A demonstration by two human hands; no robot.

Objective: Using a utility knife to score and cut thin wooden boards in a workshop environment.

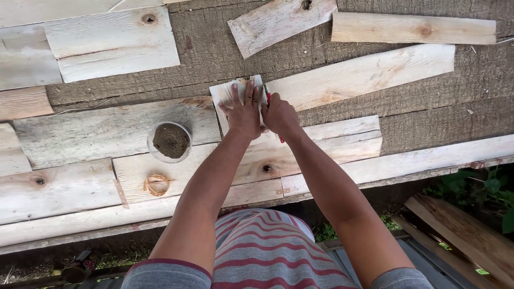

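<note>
Many pale wooden boards (pixel 112 45) lie scattered over a rough grey surface (pixel 428 112), thickest at the left of the frame. Lower left of centre: round container (pixel 169 142) filled with brown granular stuff, standing on a weathered plank; just below it a small coil of orange-tan cord (pixel 156 184). Centre: small pale wood piece (pixel 224 96), upright in frame, resting on the planks. Left hand (pixel 243 113) lies flat on it, fingers spread, palm down, gripping nothing. Right hand (pixel 279 115) just beside, touching the left, fingers curled shut around a red-handled tool (pixel 267 98) at the piece's right edge; tool tip hidden. Lower right: stacked planks (pixel 466 233) and green leaves (pixel 482 187).
</note>
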